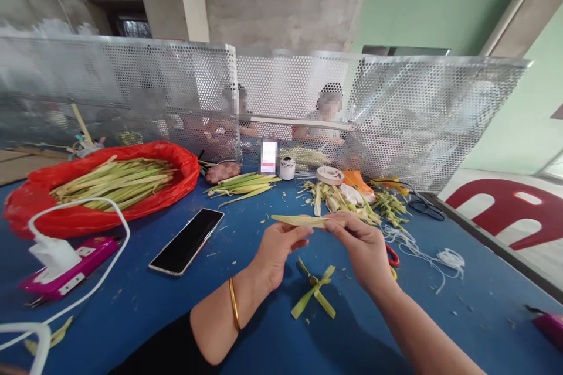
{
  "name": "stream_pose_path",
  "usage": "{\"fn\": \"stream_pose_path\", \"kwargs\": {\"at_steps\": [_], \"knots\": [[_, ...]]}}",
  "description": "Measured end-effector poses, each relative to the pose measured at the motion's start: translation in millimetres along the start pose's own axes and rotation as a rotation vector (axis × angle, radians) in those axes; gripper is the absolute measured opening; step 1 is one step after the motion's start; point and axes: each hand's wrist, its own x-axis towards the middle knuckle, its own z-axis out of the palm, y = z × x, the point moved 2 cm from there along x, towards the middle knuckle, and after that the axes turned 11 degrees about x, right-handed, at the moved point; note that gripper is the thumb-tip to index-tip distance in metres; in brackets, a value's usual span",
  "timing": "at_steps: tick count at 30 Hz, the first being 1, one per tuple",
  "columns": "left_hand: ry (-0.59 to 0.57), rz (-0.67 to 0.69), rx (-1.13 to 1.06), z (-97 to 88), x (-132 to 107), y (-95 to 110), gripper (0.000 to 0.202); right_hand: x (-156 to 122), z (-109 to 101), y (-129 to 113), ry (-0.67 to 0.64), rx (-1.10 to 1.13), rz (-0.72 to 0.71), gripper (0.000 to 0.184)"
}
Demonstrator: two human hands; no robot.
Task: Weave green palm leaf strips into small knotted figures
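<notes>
My left hand (278,249) and my right hand (360,246) are raised over the blue table (246,316). Both pinch a pale green leaf strip (299,221) held flat between them; the strip sticks out to the left past my left fingers. A gold bangle circles my left wrist. Below the hands a small knotted piece of green leaf (315,292) lies on the table. Red-handled scissors (393,256) peek out from behind my right hand.
A red bag of long green leaves (109,181) lies at left, with a black phone (187,240) and a pink power strip (70,266) with white charger nearby. Cut leaves (244,184), leaf scraps (347,199), a tape roll (329,175) and white string (422,252) lie ahead. People sit behind a perforated metal screen (396,105).
</notes>
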Motion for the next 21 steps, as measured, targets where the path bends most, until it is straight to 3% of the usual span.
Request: {"fn": "stream_pose_path", "kwargs": {"at_steps": [6, 15, 19, 21], "knots": [[0.123, 0.029, -0.050, -1.4, -3, 3, 0.030, -6, 7, 3, 0.025, 0.025, 0.111, 0.020], [0.052, 0.083, -0.064, 0.6, -3, 6, 0.028, -10, 9, 7, 0.054, 0.040, 0.251, 0.027], [0.068, 0.071, -0.051, -0.3, -2, 9, 0.027, -9, 10, 5, 0.119, 0.171, 0.266, 0.032], [0.080, 0.063, -0.024, -1.9, -2, 12, 0.027, -8, 11, 3, 0.075, 0.188, 0.271, 0.035]]}}
